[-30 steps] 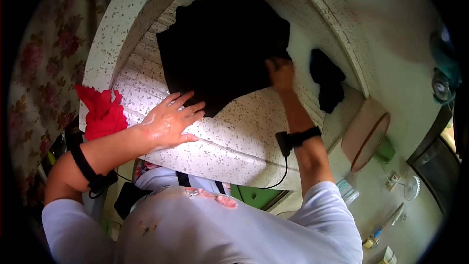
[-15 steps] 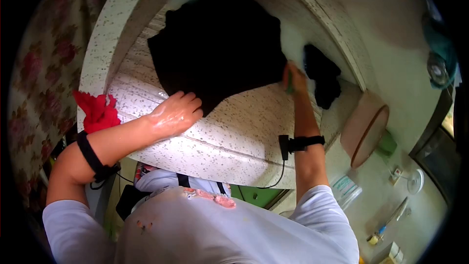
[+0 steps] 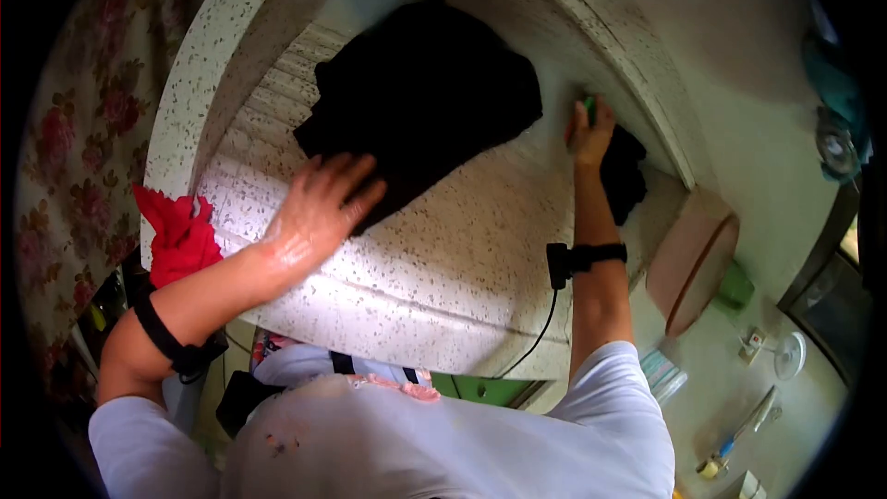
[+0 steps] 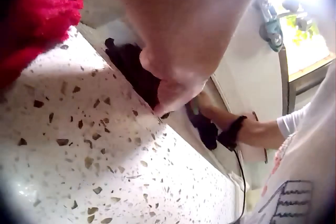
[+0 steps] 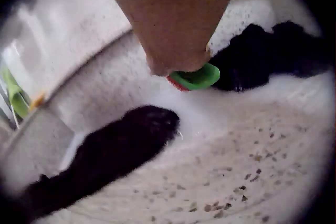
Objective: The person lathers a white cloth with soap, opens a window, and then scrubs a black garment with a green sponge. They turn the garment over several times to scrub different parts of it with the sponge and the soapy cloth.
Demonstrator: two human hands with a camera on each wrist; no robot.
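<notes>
A black garment (image 3: 425, 83) lies spread in a speckled stone washbasin (image 3: 462, 249). My left hand (image 3: 319, 208), fingers spread and slightly bent, rests on the garment's near left edge, its skin wet. To the right, my right hand (image 3: 593, 136) grips a green scrub brush (image 5: 203, 78) with red bristles, seen best in the right wrist view. That hand is beside the basin's right wall, apart from the large garment. Just behind its wrist sits a smaller black cloth (image 3: 624, 180), partly covered by the forearm in the head view.
A crumpled red cloth (image 3: 180, 236) hangs over the basin's left rim. Outside the right wall stands a pink tub (image 3: 688, 263) with a green container (image 3: 735, 285) behind it. A floral curtain (image 3: 69, 148) hangs at far left.
My right hand has left the garment's right edge and moved right and away with the brush. The garment's near part has narrowed and shifted. My left fingers curled in, then spread again.
</notes>
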